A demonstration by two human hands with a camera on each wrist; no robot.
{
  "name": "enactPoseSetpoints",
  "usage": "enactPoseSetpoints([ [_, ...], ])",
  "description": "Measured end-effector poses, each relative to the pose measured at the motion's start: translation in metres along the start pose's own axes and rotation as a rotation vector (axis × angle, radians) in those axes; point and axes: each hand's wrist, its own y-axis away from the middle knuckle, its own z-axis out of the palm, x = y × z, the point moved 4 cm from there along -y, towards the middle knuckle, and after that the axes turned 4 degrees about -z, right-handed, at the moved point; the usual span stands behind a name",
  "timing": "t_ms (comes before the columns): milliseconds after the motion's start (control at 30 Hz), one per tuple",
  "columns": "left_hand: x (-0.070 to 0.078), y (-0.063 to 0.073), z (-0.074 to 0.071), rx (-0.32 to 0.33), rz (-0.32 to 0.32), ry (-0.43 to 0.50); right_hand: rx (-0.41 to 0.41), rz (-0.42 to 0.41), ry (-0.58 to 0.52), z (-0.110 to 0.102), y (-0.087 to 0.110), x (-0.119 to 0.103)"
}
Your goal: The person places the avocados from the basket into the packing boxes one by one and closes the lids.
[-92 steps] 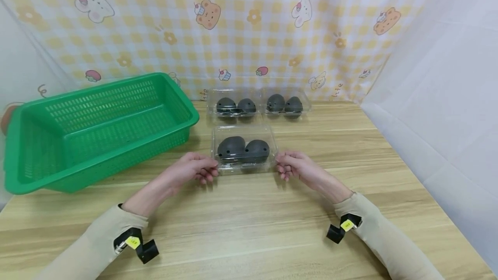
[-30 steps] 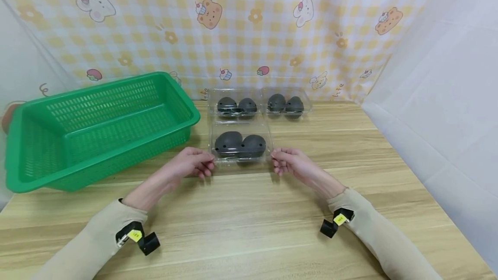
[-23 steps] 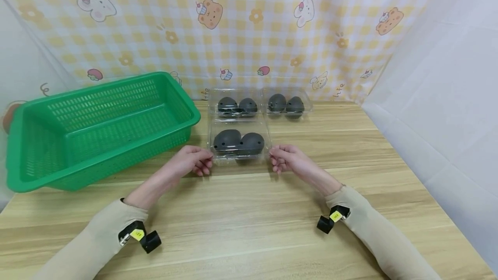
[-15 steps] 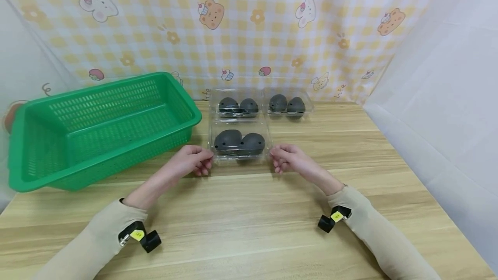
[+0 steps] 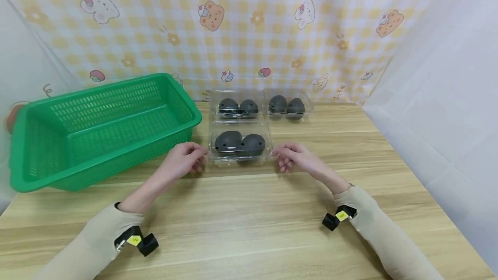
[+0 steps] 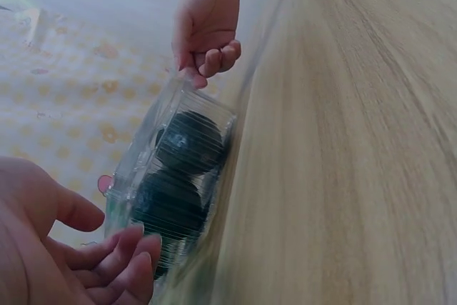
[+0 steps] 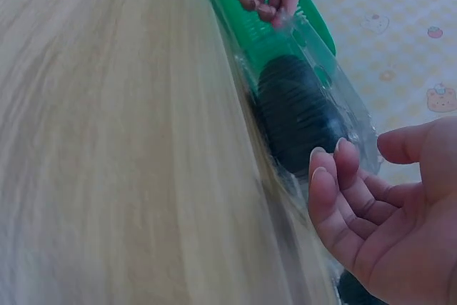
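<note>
A clear plastic clamshell box (image 5: 241, 162) lies on the table in front of me, holding two dark egg-shaped things (image 5: 253, 145) with black dots showing. My left hand (image 5: 182, 159) is just beside the box's near left corner, thumb and fingers parted with nothing between them in the left wrist view. At the near right corner is my right hand (image 5: 297, 157), its fingers loosely bent. In the right wrist view its thumb and fingers are also apart and hold nothing. Whether a fingertip still touches the plastic I cannot tell.
Behind stand two similar clamshell boxes side by side, the left one (image 5: 235, 94) and the right one (image 5: 305, 95), each with two dark things. A green plastic basket (image 5: 116, 159) stands at the left. A checked curtain (image 5: 249, 38) hangs along the table's back edge.
The front box has slid away from me, close up to the left rear box. Both hands held its near corners; since half a second ago they have let go and moved slightly outward.
</note>
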Motion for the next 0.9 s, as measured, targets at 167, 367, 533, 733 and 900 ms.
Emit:
enactPoseSetpoints([
  [167,0.007,0.004,-0.006,0.094,0.063,-0.148,0.005,-0.030,0.067,-0.009,0.001,-0.004],
  [367,0.013,0.007,-0.008,0.138,0.152,-0.217,0.037,-0.079,0.143,-0.019,0.003,-0.014],
  [533,0.018,0.009,-0.007,0.197,0.222,-0.307,0.080,-0.162,0.243,-0.026,0.003,-0.022],
  [733,0.031,0.015,-0.005,0.243,0.299,-0.368,0.153,-0.215,0.342,-0.031,0.005,-0.031],
  [900,0.046,0.023,-0.007,0.255,0.355,-0.393,0.179,-0.226,0.412,-0.033,0.006,-0.042],
])
